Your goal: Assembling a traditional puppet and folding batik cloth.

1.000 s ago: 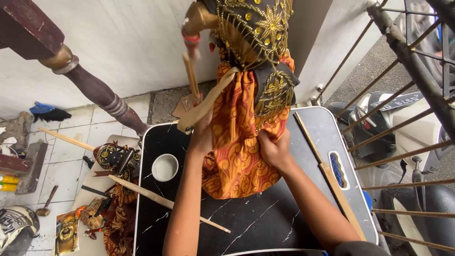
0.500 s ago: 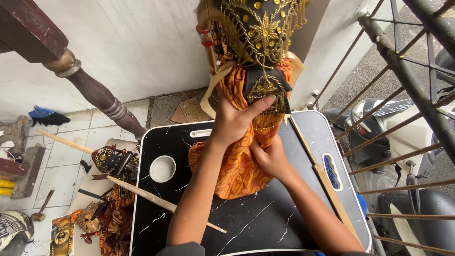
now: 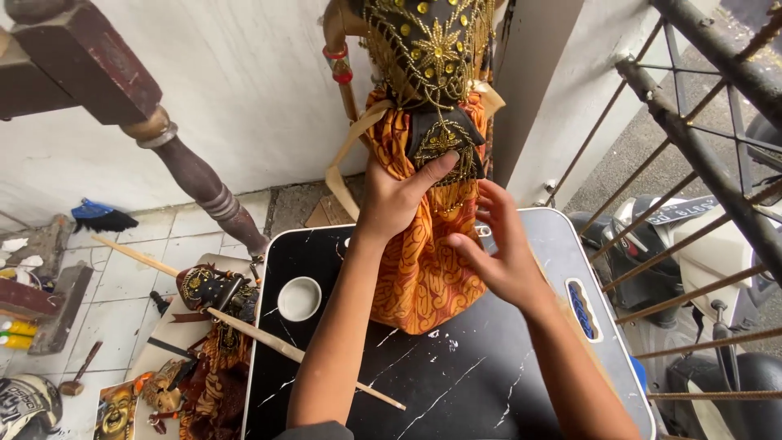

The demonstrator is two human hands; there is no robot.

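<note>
Fingers of the left hand (image 3: 397,194) wrap the waist of a tall wooden rod puppet in an orange batik skirt and black gold-beaded vest (image 3: 427,147), thumb pressed on the beaded front flap, apparently to keep the figure upright above the black marble-patterned tabletop (image 3: 456,383). Beside it the right hand (image 3: 498,257) grasps nothing, its fingers spread and resting lightly against the skirt cloth, as if smoothing the folds. Nearby on the table a small white round cup (image 3: 299,298) and a long pale wooden stick (image 3: 301,352) lie clear of the skirt's hem.
</note>
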